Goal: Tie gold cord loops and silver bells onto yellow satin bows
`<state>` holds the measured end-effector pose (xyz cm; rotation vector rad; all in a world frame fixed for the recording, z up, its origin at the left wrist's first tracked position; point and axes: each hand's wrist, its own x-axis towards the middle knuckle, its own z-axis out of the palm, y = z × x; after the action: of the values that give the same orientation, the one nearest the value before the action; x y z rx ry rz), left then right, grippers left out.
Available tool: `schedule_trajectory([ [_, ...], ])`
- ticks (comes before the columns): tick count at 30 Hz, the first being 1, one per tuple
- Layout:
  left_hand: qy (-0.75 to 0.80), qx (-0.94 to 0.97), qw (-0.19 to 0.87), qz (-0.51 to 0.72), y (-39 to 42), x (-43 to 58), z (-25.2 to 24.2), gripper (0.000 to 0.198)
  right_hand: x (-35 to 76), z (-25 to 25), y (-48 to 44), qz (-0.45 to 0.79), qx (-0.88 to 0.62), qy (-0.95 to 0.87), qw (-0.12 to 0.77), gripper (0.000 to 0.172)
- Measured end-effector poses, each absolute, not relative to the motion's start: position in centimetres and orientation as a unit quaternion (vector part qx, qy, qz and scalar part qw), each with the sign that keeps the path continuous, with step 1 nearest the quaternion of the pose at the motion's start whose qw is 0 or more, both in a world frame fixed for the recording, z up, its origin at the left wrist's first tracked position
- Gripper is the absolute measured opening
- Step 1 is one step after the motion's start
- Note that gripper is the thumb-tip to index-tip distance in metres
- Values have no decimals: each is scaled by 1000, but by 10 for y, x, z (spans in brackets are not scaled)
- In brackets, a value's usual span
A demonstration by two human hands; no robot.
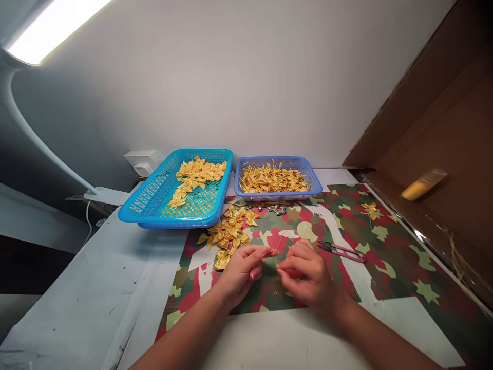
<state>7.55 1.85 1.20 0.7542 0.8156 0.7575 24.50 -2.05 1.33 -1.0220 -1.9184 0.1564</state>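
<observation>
My left hand (244, 270) is closed in a pinch, thumb against forefinger, with a thin gold cord (279, 242) sticking up from the fingertips. Just beside it, my right hand (306, 270) also pinches, and a short bit of the cord shows at its fingertips. Whether both bits belong to one length I cannot make out. Yellow ribbon bows (231, 228) lie in a loose heap beyond my left hand. Several small silver bells (276, 209) sit past my hands, close to some gold cords. Pink-handled thread snips (342, 251) rest to the right of my right hand.
A blue basket (131, 210) holds yellow bows at the back left. Behind the bells, a purple basket (277, 196) carries bows with gold cords. One bow (368, 206) lies at right, near a cardboard box (419, 113) with a yellow roll (421, 186). A lamp (50, 33) hangs upper left.
</observation>
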Motion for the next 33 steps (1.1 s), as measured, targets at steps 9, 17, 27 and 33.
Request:
schedule_trajectory([
  [9, 425, 593, 615, 298, 14, 74, 20, 26, 249, 21, -22, 80, -455, -778, 426, 15],
  [17, 413, 657, 561, 287, 13, 72, 14, 24, 248, 19, -22, 113, -460, -767, 432, 15],
  [27, 391, 565, 650, 324, 13, 74, 16, 27, 249, 26, -20, 294, -477, -728, 396, 10],
  [33, 398, 575, 643, 312, 13, 75, 14, 22, 249, 25, -20, 285, -484, -741, 369, 14],
])
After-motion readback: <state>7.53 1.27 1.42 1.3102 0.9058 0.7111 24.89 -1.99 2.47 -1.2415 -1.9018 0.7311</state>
